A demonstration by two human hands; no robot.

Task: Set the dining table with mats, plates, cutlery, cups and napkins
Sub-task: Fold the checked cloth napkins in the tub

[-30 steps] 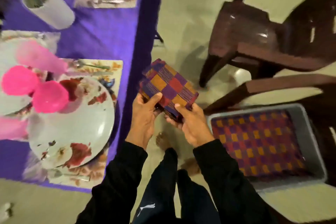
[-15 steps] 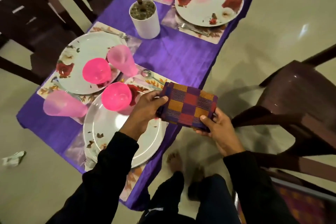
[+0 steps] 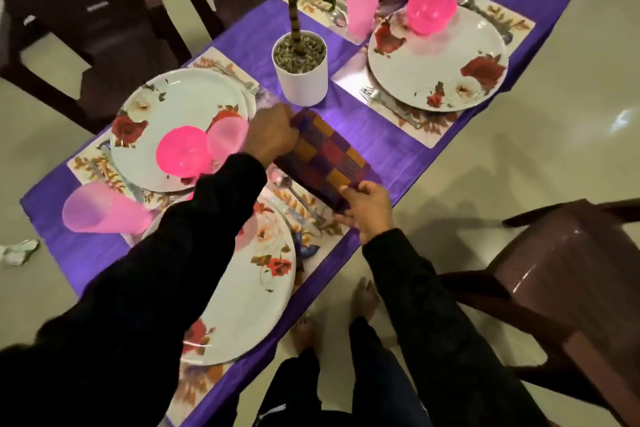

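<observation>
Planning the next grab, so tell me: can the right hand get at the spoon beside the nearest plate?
Probably not yet: the right hand pinches the folded checked napkin, which hangs over the spoon; otherwise it lies close.

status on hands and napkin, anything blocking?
Left hand and right hand both grip the checkered napkin. Napkin over the purple cloth, beside the near plate. White plant pot close behind.

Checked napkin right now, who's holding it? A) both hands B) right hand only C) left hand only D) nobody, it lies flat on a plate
A: the left hand grips the far end of the checked napkin and the right hand pinches its near end.
</observation>
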